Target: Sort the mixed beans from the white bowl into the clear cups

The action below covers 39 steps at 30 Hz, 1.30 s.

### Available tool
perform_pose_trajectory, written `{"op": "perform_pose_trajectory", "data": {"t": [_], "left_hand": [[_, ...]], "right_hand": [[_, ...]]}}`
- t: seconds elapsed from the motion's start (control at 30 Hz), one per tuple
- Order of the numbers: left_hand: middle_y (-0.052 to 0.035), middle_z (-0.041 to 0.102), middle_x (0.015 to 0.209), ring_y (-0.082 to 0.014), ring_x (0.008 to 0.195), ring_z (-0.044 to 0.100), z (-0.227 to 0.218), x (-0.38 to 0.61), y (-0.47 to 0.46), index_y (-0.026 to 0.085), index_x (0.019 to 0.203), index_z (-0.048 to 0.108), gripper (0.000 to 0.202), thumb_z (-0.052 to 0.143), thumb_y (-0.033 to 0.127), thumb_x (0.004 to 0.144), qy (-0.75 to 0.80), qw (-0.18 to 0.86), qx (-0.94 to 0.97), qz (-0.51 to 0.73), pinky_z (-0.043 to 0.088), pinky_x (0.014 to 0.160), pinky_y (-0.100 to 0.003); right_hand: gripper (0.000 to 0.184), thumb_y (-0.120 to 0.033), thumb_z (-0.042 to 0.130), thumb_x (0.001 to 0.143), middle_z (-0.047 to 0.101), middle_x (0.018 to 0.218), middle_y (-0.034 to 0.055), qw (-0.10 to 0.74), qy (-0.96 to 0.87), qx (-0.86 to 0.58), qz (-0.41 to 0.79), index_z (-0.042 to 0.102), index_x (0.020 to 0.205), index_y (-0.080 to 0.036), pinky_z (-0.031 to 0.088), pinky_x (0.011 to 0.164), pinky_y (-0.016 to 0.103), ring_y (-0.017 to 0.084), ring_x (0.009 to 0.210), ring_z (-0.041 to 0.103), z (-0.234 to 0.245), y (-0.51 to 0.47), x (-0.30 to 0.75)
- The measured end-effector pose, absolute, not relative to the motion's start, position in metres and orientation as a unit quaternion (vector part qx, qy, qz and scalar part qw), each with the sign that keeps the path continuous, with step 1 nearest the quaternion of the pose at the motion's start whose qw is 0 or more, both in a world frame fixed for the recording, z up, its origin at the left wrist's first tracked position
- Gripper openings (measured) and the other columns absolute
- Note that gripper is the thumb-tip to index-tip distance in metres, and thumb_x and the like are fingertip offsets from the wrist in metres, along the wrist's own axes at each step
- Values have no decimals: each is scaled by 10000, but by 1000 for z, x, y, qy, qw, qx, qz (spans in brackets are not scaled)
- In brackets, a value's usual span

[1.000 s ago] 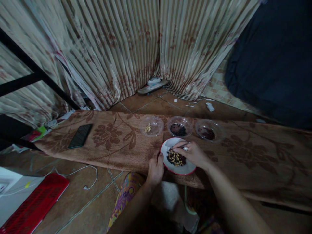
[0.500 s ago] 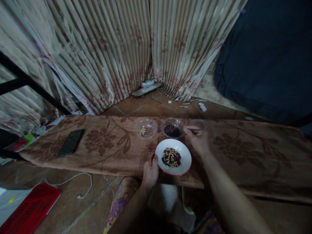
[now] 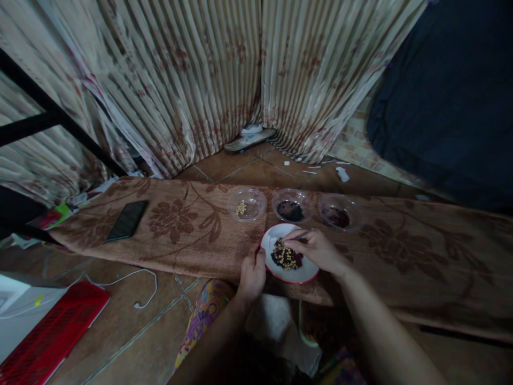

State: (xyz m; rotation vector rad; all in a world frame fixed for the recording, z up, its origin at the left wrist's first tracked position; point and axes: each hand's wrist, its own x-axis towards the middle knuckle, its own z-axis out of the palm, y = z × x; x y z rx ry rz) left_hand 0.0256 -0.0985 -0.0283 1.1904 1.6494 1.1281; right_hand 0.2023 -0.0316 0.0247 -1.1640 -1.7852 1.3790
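Observation:
A white plate (image 3: 273,235) with a red rim holds a mixed heap of yellow, black and dark red beans (image 3: 287,255). My left hand (image 3: 253,272) grips its left rim, thumb on top. Over the plate, my right hand (image 3: 316,248) pinches thin metal tweezers (image 3: 306,233), fingertips just above the beans; the tips are too small to make out. Behind the plate stand three clear plastic bowls in a row: the left bowl (image 3: 256,207) has some yellow beans, the middle bowl (image 3: 287,207) black beans, the right bowl (image 3: 348,206) dark red beans.
A brown flowered cloth (image 3: 180,248) covers the long, narrow table. A dark phone (image 3: 127,220) lies at its left. On the tiled floor are a red basket-like object (image 3: 56,334), a white cable (image 3: 150,299) and, by the striped curtain (image 3: 216,80), a skateboard (image 3: 250,140).
My right hand has moved left with the tweezers, from between the middle and right bowls to above the plate's beans. My left hand stays on the rim. The camera view has shifted slightly.

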Motion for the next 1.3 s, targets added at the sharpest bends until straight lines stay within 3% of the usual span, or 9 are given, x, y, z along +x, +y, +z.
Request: {"op": "perform_pose_trajectory", "data": {"t": [0.13, 0.33, 0.9, 1.3], "left_hand": [[-120, 692, 1120, -230, 1055, 622, -25, 26, -99, 112, 1175, 614, 407, 388, 343, 928, 658, 394, 467, 440, 439, 967, -354], [-84, 708, 1048, -212, 978, 634, -24, 26, -99, 145, 1135, 626, 372, 378, 333, 931, 639, 398, 479, 452, 455, 905, -326], [-91, 712, 989, -214, 907, 641, -24, 26, -98, 141, 1068, 639, 356, 376, 337, 928, 642, 393, 484, 446, 474, 844, -325], [-100, 716, 1027, -222, 967, 649, -20, 26, -99, 134, 1132, 630, 405, 379, 378, 929, 649, 410, 462, 444, 470, 893, -337]], "right_hand": [[278, -417, 656, 796, 733, 794, 48, 285, -679, -438, 516, 750, 823, -157, 483, 605, 263, 160, 657, 628, 24, -29, 201], [279, -408, 634, 815, 728, 819, 49, 269, -700, -440, 494, 750, 837, -156, 456, 580, 245, 151, 656, 617, 21, -29, 200], [292, -424, 618, 817, 705, 767, 38, 266, -715, -441, 472, 744, 833, -161, 466, 610, 266, 147, 626, 598, 24, -31, 196], [262, -407, 628, 812, 700, 755, 33, 275, -698, -439, 495, 733, 821, -167, 454, 588, 259, 147, 621, 588, 20, -32, 194]]}}
